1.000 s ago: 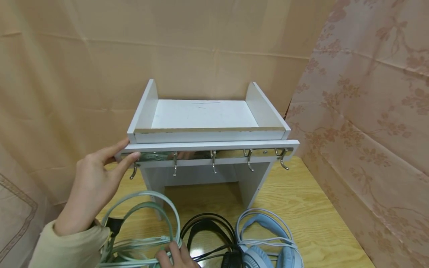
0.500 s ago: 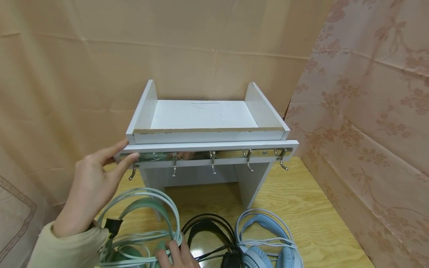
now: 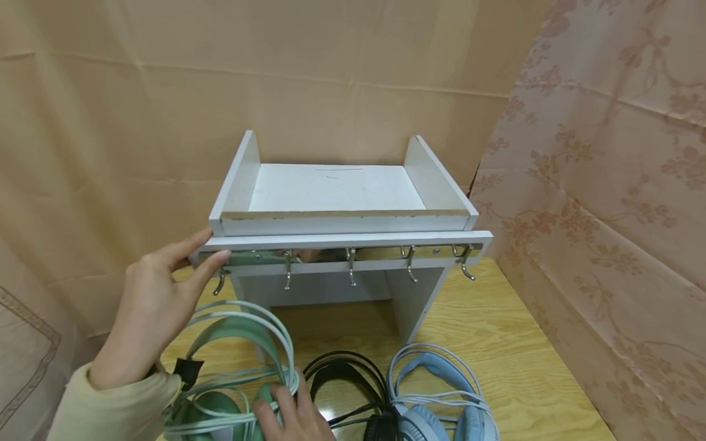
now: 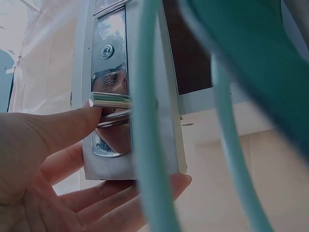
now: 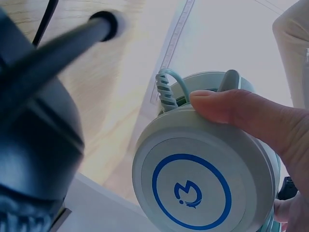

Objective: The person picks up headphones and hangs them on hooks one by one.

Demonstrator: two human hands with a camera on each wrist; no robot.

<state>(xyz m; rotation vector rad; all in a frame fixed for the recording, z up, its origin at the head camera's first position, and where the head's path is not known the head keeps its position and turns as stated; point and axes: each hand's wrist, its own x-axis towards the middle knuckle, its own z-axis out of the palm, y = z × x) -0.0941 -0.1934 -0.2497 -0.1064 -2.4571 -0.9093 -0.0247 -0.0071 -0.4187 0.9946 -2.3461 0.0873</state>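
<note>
At the left end of the white shelf's front board (image 3: 353, 237), my left hand (image 3: 149, 303) grips it with the thumb in front, by the leftmost metal hook (image 3: 219, 283). The left wrist view has the thumb touching that hook (image 4: 110, 100), fingers wrapping under the board's end. Low in the head view, my right hand (image 3: 292, 410) holds green headphones (image 3: 238, 326) whose pale cable is looped around them. In the right wrist view, the thumb presses the edge of the pale ear cup (image 5: 203, 183), marked with a blue ring; most of the other fingers are hidden behind it.
Black headphones (image 3: 380, 425) and light blue headphones (image 3: 471, 422) lie on the wooden table (image 3: 507, 343) to the right of my right hand. Several more hooks (image 3: 352, 266) line the board. Cloth sheets (image 3: 353, 73) hang behind and on the right.
The green headphones have been raised slightly and tilted up by my right hand, which has shifted a little upward and right. The left hand stays on the board's end.
</note>
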